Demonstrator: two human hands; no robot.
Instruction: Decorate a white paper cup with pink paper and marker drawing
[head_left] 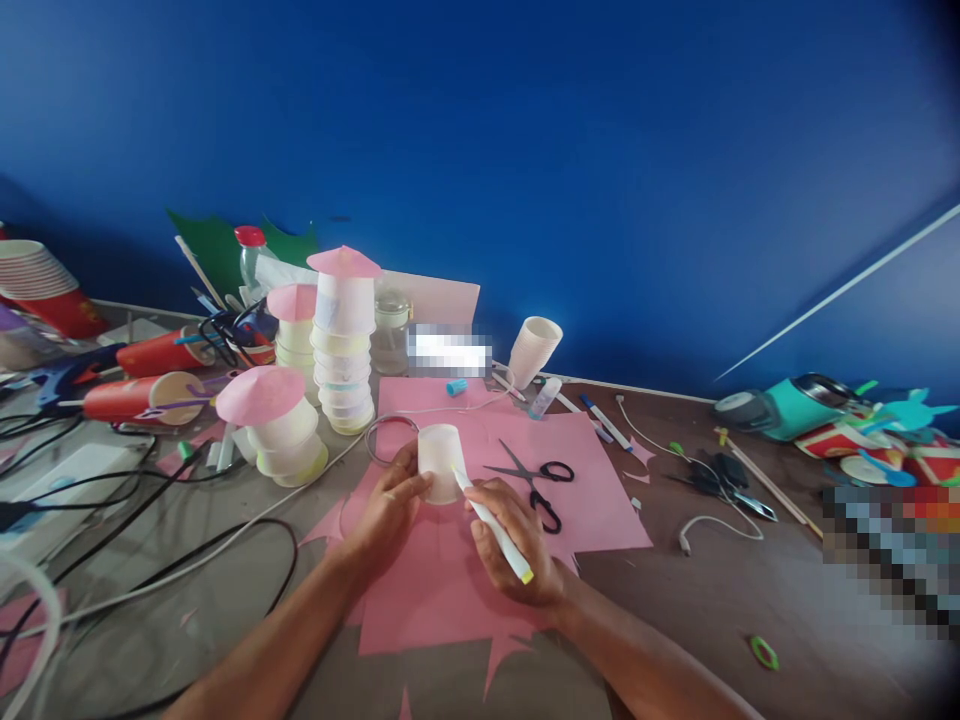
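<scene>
Okay, so from my end of the head-cam feed, using the black-handled scissors as my landmark: they're lying spread open on a sheet of pink paper, nothing gripping them. Just left of them, the left hand has a white paper cup pinched between thumb and fingers, held over the paper. The right hand is right up near the scissors' lower handle, curled around a white marker with a yellow end. I've got its tip right at the cup's side, but honestly can't tell if it's touching.

Further left of the scissors there's a tall cup tower with a pink cone roof, a shorter roofed one behind it and a squat one nearer me. Beyond the scissors I can see a blue marker cap, plus a leaning stack of white cups. Right of them, past a blue-and-white marker, a teal bottle lies on its side, well apart. Big blue wall behind everything.
</scene>
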